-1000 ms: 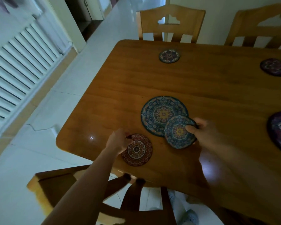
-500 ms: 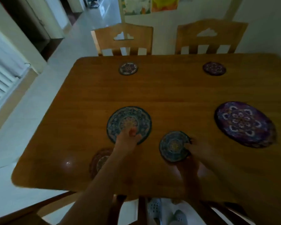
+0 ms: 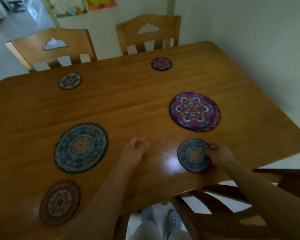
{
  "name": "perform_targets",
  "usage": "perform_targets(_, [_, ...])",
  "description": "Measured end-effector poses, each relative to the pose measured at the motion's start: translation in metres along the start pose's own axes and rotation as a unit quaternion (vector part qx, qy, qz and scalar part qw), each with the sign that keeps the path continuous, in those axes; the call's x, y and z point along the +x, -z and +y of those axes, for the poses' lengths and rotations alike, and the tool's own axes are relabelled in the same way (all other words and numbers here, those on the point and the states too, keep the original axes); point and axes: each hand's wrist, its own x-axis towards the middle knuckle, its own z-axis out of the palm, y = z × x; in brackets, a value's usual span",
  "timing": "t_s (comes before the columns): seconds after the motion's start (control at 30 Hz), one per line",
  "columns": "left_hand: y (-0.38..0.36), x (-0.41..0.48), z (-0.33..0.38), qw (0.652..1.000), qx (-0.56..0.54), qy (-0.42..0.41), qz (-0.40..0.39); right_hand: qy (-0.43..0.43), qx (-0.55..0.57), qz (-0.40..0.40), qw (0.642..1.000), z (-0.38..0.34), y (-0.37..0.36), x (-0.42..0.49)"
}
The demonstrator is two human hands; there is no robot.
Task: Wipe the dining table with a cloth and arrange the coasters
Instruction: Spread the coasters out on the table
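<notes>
Coaster [image 3: 192, 155], small and blue, looks thin, stiff, light; right hand [image 3: 220, 156] pinches its rim, left hand [image 3: 135, 149] curled, empty.

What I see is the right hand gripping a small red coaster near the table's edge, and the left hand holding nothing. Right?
Not quite: in the head view the right hand grips a small blue coaster, not a red one, near the edge of the table. The left hand holds nothing.

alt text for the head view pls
A right hand pinches a small blue coaster near the front edge of the wooden table; the left hand is curled, empty. Other round patterned mats lie spread across it.
</notes>
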Motion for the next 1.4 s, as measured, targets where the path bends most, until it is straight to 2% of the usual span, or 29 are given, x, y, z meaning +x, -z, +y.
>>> perform_targets(0.37, [-0.049, 0.010, 0.022, 0.999, -0.020, 0.000, -0.025, 0.011, -0.008, 0.017, 1.000, 0.027, 0.027, 0.007])
perform_targets(0.47, [-0.060, 0.013, 0.029, 0.999, -0.039, 0.006, -0.026, 0.027, -0.041, 0.014, 0.999, 0.027, 0.030, 0.008])
perform_targets(0.6, [-0.077, 0.023, 0.044, 0.997, -0.056, 0.034, -0.037, 0.051, -0.171, 0.005, 0.984, 0.025, 0.037, 0.018])
perform_targets(0.63, [-0.082, 0.027, 0.048, 0.996, -0.071, 0.044, -0.039, 0.051, -0.167, 0.014, 0.984, 0.021, 0.040, 0.022])
perform_targets(0.7, [-0.093, 0.037, 0.062, 0.993, -0.100, 0.061, -0.034, 0.044, -0.102, 0.036, 0.993, 0.005, 0.048, 0.035])
perform_targets(0.77, [-0.104, 0.051, 0.076, 0.989, -0.122, 0.076, -0.018, -0.017, 0.014, 0.054, 0.998, -0.013, 0.055, 0.052])
perform_targets(0.83, [-0.114, 0.064, 0.091, 0.984, -0.151, 0.091, -0.002, -0.106, 0.160, 0.059, 0.980, -0.027, 0.061, 0.071])
perform_targets(0.9, [-0.122, 0.078, 0.103, 0.982, -0.160, 0.095, 0.019, -0.148, 0.270, 0.059, 0.950, -0.033, 0.065, 0.091])
perform_targets(1.0, [-0.134, 0.093, 0.118, 0.975, -0.192, 0.100, 0.053, -0.171, 0.315, 0.056, 0.932, -0.038, 0.067, 0.107])
perform_targets(1.07, [-0.141, 0.097, 0.124, 0.973, -0.204, 0.102, 0.036, -0.192, 0.315, 0.057, 0.927, -0.036, 0.067, 0.115])
perform_targets(1.13, [-0.147, 0.101, 0.129, 0.983, -0.164, 0.085, 0.011, -0.188, 0.315, 0.044, 0.929, -0.033, 0.065, 0.123])
perform_targets(1.2, [-0.147, 0.106, 0.131, 0.997, -0.064, 0.040, 0.017, -0.158, 0.274, 0.036, 0.948, -0.039, 0.061, 0.123])
perform_targets(1.3, [-0.140, 0.111, 0.132, 0.997, 0.065, -0.023, 0.033, -0.100, 0.201, 0.048, 0.973, -0.046, 0.058, 0.125])
perform_targets(1.4, [-0.122, 0.118, 0.129, 0.992, 0.086, -0.015, 0.086, -0.047, 0.149, 0.063, 0.986, -0.056, 0.060, 0.126])
